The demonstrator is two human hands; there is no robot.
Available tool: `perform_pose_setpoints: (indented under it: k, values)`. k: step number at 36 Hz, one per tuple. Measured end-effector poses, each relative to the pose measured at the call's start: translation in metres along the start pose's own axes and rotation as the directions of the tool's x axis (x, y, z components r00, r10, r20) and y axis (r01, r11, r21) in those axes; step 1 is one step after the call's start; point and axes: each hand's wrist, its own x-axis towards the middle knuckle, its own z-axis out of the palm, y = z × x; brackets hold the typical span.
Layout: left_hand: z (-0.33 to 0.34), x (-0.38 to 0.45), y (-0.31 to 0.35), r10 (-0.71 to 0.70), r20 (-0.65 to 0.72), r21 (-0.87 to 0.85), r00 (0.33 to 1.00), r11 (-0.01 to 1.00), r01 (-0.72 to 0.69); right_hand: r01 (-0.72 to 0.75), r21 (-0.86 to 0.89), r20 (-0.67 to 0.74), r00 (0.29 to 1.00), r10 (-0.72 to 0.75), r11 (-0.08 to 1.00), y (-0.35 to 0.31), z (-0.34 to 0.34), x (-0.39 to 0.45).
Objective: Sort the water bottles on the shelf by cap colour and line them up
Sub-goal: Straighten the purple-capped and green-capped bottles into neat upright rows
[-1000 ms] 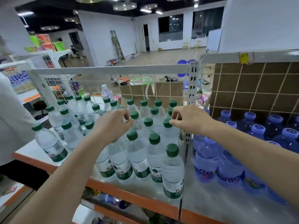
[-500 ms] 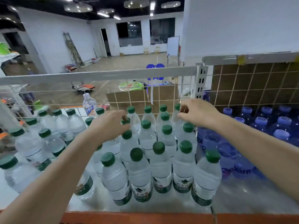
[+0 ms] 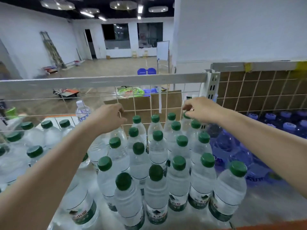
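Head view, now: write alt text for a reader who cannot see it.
Both hands reach to the back of a shelf packed with green-capped water bottles: the right hand pinches the cap of a back-row bottle by the wire mesh, while the left hand curls over another bottle's top. Blue-capped bottles fill the section to the right.

Dark green caps (image 3: 179, 163) on clear bottles with green-and-white labels (image 3: 156, 216) fill the centre; right of frame, blue bottles (image 3: 232, 146) with pale purple caps (image 3: 289, 125); brown board (image 3: 265, 90) behind white grid, orange shelf edge (image 3: 274, 225) at the bottom.
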Motion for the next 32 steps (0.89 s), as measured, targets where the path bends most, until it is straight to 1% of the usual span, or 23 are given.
perform_pose_setpoints:
  k: [4, 6, 10, 12, 14, 16, 18, 20, 23, 25, 27, 29, 32]
  values:
    - [0.01, 0.017, 0.005, 0.046, 0.071, -0.043, 0.996, 0.998, -0.043, -0.026, -0.056, 0.012, 1.0, 0.027, 0.998, 0.0, -0.001, 0.016]
    - [0.015, 0.026, 0.012, 0.072, 0.074, -0.07, 0.995, 0.995, -0.066, -0.037, -0.087, 0.029, 0.999, 0.039, 0.996, 0.003, -0.001, 0.023]
    - [0.018, 0.045, 0.013, 0.032, 0.081, -0.064, 0.996, 0.998, -0.027, -0.026, -0.114, 0.039, 0.999, 0.03, 0.993, 0.01, 0.0, 0.036]
    - [0.019, 0.052, 0.01, -0.002, 0.1, -0.028, 0.995, 1.0, 0.005, -0.016, -0.108, 0.089, 0.996, 0.026, 0.994, 0.012, 0.004, 0.041]
    - [0.023, 0.056, 0.011, 0.0, 0.131, -0.024, 0.991, 1.0, 0.004, -0.004, -0.109, 0.172, 0.985, 0.023, 0.994, 0.012, 0.011, 0.045]
    - [0.03, 0.058, 0.02, 0.031, 0.156, 0.013, 0.987, 0.999, -0.034, 0.006, -0.125, 0.245, 0.969, 0.025, 0.992, 0.013, 0.018, 0.049]
    - [0.038, 0.061, 0.032, 0.078, 0.159, 0.048, 0.984, 0.995, -0.087, 0.01, -0.144, 0.286, 0.958, 0.032, 0.989, 0.013, 0.024, 0.051]
    - [0.044, 0.065, 0.043, 0.109, 0.158, 0.072, 0.981, 0.99, -0.121, 0.016, -0.155, 0.293, 0.956, 0.031, 0.988, 0.014, 0.028, 0.052]
    - [0.047, 0.072, 0.055, 0.161, 0.136, 0.172, 0.978, 0.968, -0.183, -0.003, -0.157, 0.289, 0.956, 0.049, 0.988, 0.018, 0.028, 0.055]
    - [0.049, 0.077, 0.058, 0.207, 0.162, 0.13, 0.965, 0.965, -0.229, -0.036, -0.164, 0.285, 0.955, 0.082, 0.986, 0.021, 0.026, 0.057]
    - [0.052, 0.081, 0.059, 0.235, 0.223, 0.071, 0.946, 0.964, -0.257, -0.075, -0.17, 0.279, 0.953, 0.121, 0.983, 0.024, 0.026, 0.057]
    - [0.056, 0.086, 0.058, 0.247, 0.257, 0.073, 0.934, 0.959, -0.274, -0.107, -0.195, 0.268, 0.951, 0.157, 0.975, 0.025, 0.027, 0.058]
    - [0.061, 0.091, 0.057, 0.259, 0.27, 0.07, 0.927, 0.955, -0.288, -0.145, -0.196, 0.236, 0.953, 0.19, 0.97, 0.026, 0.03, 0.06]
